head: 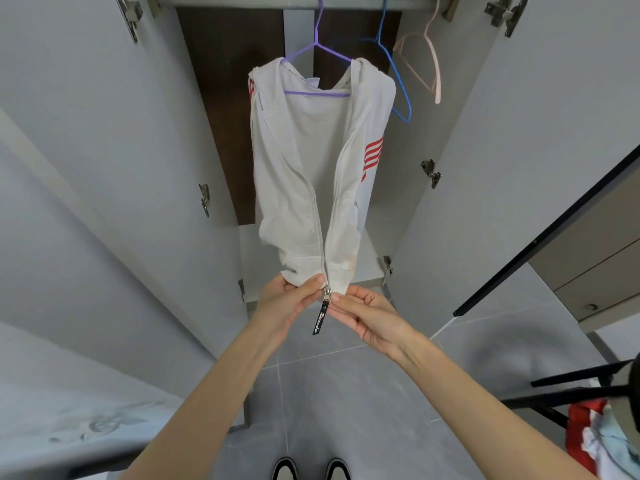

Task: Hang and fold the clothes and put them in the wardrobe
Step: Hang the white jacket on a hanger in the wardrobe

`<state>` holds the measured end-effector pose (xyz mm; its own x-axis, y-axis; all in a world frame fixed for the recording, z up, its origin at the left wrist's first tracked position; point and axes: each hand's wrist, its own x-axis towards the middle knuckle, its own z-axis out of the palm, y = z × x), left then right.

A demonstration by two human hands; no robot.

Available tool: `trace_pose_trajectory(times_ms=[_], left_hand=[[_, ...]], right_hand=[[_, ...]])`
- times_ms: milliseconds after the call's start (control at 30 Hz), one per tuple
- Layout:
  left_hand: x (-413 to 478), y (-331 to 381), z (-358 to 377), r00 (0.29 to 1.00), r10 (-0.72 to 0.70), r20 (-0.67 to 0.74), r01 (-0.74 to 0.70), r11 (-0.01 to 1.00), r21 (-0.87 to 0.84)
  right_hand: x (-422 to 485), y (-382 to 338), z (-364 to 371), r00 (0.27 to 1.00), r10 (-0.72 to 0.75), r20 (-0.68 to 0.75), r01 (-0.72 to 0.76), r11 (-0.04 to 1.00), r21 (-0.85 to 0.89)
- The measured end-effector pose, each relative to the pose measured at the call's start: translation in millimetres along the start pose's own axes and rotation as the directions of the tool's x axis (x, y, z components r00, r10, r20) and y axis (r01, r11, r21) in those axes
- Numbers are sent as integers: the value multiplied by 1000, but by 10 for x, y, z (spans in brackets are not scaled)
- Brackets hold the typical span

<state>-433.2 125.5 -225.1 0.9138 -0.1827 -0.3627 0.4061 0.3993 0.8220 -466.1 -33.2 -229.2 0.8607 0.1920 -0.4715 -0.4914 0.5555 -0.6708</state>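
Observation:
A white zip jacket point(304, 188) with red stripes on its sleeves hangs on a purple hanger point(317, 50) from the wardrobe rail point(263, 1). Its front stands open above, and the two zip edges meet at the hem. My left hand point(287, 303) pinches the hem just left of the zip slider point(326, 293). My right hand point(363, 313) pinches the hem on the slider's right side. A black pull tag point(320, 320) dangles from the slider between my hands.
Both wardrobe doors point(114, 168) point(519, 150) stand wide open beside me. A blue hanger point(398, 74) and a pink hanger point(429, 60) hang bare on the rail. A pale shelf point(252, 258) lies under the jacket. Loose clothes point(595, 441) are piled at the lower right by black bars.

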Motion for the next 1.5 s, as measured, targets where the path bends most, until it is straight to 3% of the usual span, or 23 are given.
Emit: trace_pose_trajectory(times_ms=[1500], left_hand=[[-53, -8, 24, 999, 44, -15, -43, 999, 31]], right_hand=[[-12, -34, 3, 1000, -28, 9, 29, 999, -20]])
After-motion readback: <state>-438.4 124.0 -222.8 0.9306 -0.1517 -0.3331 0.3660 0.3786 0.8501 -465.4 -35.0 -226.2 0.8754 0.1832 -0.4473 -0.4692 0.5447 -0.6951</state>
